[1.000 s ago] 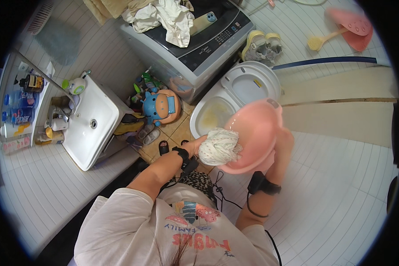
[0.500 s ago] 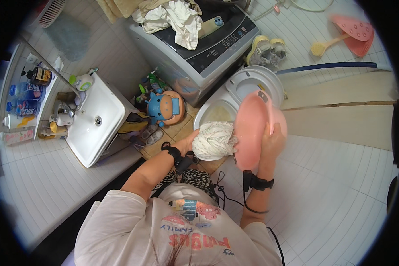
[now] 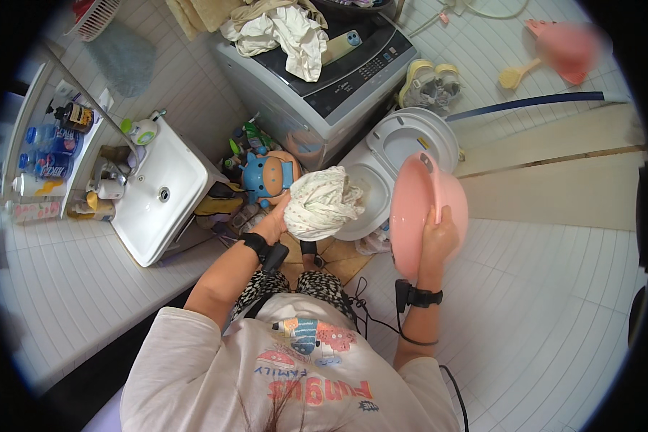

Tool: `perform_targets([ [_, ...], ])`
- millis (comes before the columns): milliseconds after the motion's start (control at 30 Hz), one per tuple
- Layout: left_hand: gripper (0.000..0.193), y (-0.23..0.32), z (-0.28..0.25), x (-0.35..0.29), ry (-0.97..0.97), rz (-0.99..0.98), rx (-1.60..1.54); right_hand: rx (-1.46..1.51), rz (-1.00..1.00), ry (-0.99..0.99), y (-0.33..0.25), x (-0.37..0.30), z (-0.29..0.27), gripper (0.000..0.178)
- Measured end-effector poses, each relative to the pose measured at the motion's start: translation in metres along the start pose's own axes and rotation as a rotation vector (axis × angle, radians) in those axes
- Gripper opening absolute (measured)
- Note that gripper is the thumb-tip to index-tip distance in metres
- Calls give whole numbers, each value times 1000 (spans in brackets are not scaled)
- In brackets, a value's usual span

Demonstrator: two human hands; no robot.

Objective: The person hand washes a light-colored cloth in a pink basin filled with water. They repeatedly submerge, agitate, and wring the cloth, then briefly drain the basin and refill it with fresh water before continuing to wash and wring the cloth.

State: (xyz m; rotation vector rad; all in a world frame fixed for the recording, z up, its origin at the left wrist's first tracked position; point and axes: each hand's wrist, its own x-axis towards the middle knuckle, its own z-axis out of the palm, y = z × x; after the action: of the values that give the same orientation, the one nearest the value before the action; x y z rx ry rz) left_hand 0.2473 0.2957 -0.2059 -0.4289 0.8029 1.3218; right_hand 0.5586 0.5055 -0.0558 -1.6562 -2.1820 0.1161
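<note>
A bundled white cloth with a small print rests in my left hand, whose fingers are mostly hidden beneath it. It is held up in front of the toilet, partly covering the near edge of the bowl. In my right hand is a pink plastic basin, tipped on its side and gripped by its rim. The basin hangs right of the toilet, apart from the cloth. Its inside faces left, and no cloth shows in it.
A top-loading washing machine stands at the back, with white clothes and a phone on its lid. At left is a white sink. A blue cow-shaped child's potty sits between them. Shoes lie behind the toilet.
My left hand has carried the cloth leftward and up, away from the basin. The basin has shifted slightly right and down, still in my right hand.
</note>
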Motion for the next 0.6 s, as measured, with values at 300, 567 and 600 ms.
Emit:
perform_targets([
  [300, 51, 40, 6, -88, -7, 260, -109, 1002, 580, -93, 72, 10, -1, 22],
  [567, 52, 68, 18, -207, -84, 635, -279, 1659, 523, -416, -27, 12, -74, 18],
  [600, 52, 71, 19, -226, -85, 709, -290, 1642, 541, -449, -53, 9, -81, 18],
])
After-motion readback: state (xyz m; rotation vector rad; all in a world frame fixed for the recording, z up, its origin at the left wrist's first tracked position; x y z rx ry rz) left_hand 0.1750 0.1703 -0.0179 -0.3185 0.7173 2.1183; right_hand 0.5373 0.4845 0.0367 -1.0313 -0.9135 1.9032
